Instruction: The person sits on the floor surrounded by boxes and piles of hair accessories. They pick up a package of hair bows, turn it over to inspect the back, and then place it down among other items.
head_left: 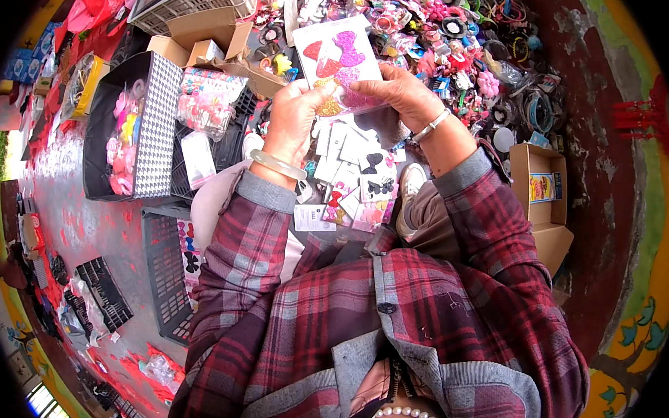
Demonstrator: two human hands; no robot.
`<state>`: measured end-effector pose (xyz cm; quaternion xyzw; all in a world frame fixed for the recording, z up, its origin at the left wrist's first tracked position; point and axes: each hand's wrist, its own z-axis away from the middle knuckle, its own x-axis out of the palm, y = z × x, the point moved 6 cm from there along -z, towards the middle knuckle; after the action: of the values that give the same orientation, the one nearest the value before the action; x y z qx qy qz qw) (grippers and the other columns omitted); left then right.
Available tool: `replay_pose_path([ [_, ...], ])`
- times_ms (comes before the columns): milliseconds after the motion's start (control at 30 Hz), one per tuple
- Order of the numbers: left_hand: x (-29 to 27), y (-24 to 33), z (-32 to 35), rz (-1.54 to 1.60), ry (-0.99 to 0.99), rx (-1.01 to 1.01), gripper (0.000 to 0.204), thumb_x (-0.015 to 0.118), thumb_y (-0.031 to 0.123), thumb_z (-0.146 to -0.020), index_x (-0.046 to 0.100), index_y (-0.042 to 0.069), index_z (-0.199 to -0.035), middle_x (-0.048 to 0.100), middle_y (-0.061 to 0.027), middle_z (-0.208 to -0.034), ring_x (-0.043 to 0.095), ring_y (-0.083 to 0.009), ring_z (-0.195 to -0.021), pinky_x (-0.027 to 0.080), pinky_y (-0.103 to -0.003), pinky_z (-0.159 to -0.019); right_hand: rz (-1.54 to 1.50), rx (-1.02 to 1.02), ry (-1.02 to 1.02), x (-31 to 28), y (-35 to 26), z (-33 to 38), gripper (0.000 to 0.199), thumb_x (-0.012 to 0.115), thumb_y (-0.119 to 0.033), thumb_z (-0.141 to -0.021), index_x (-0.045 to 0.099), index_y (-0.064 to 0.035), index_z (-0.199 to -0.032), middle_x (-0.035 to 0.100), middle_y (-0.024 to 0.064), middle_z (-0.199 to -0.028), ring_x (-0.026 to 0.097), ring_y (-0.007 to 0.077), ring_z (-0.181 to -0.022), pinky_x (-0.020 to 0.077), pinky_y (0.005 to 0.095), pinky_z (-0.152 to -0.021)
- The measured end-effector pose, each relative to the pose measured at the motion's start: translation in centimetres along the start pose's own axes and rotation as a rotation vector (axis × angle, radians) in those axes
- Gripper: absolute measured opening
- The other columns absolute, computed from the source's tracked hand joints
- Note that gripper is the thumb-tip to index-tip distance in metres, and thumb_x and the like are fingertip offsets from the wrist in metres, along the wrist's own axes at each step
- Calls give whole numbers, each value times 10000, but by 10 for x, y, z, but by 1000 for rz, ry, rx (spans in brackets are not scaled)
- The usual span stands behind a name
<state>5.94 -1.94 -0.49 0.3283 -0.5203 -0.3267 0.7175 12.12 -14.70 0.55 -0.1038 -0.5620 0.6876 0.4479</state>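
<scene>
Left grip (296, 113) and right grip (406, 97) hold bow card (336, 54), long axis forward.

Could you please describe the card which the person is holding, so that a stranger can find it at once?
Follow the two plaid sleeves upward to the left grip and the right grip, near the top middle. They hold a white card bearing large glittery red, pink-purple and gold shapes. Unlike the loose cards lying below, this one is held up.
</scene>
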Motion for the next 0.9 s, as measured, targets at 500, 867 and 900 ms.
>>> replay_pose_path([
  [500,3,1,-4,-472,-8,247,197,546,93,-854,582,-48,-986,615,-53,-909,558,-72,-753,446,-217,-656,-56,10,188,-2,7,0,240,639,-71,-705,567,17,-916,621,116,-755,614,211,-571,524,331,-458],
  [867,-9,-5,-9,-235,-3,138,212,510,80,-868,547,-51,-1030,612,-97,-968,598,-133,-843,476,-257,-758,-52,89,198,-5,7,0,186,586,-121,-739,588,9,-871,617,117,-799,621,210,-631,526,326,-531],
  [900,-8,-4,-7,-220,0,140,211,509,80,-868,548,-51,-1030,612,-98,-968,598,-133,-841,476,-255,-757,-55,101,197,-6,8,0,187,587,-124,-738,589,8,-870,617,116,-801,620,210,-632,523,325,-532],
])
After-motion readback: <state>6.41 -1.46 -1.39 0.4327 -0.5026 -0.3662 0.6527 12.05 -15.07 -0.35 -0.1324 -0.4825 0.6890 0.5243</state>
